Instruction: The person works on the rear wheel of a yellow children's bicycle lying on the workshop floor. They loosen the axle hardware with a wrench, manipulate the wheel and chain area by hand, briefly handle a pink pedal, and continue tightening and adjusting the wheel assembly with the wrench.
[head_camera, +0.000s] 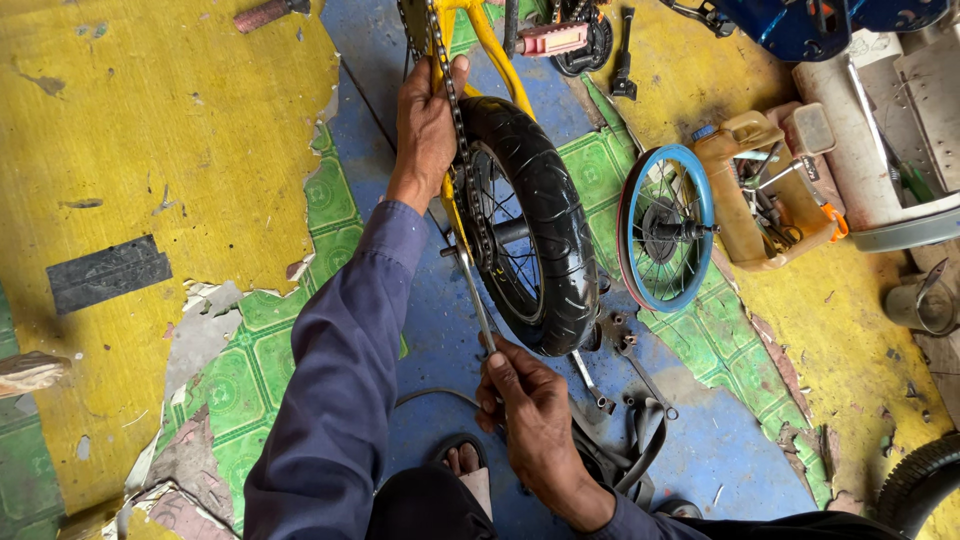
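Wrench (474, 295) runs lengthwise from right hand (530, 415) up to axle.

You looked down on a floor (150, 120) covered in worn yellow sheeting, torn away to show green patterned tiles (250, 370) and a blue strip (700, 440) down the middle. A dark grey patch (108, 272) lay on the yellow at the left. Even daylight fell over everything, casting only soft shadows.

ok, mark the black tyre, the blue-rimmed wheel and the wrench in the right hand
black tyre (560, 215): head view, on the tread, right side.
blue-rimmed wheel (700, 190): head view, on the blue rim's upper right.
wrench (474, 290): head view, mid-shaft, above the right hand (530, 415).
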